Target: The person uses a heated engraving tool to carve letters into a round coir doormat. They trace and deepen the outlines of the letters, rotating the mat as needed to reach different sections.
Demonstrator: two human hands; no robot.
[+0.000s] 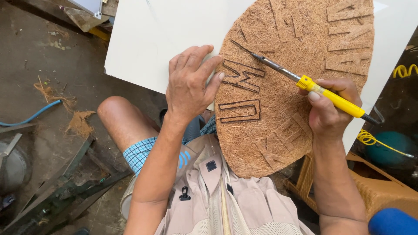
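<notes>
1. White board (143,39): lies under the mat, resting across the person's lap.
2. Coir mat (278,109): oval, brown, fibrous, lying on the board; raised letters, two of them outlined with dark burnt lines.
3. Left hand (189,82): open, palm down, flat at the mat's left edge, fingertips touching the mat.
4. Right hand (328,109): closed around the iron's yellow handle, over the mat's right side.
5. Soldering iron (305,80): tilted, tip touching the mat just above the burnt letters.

mat (278,130): on board (148,39), over lap
left hand (188,85): at mat's left edge
soldering iron (305,80): in right hand (328,111), tip on mat
</notes>
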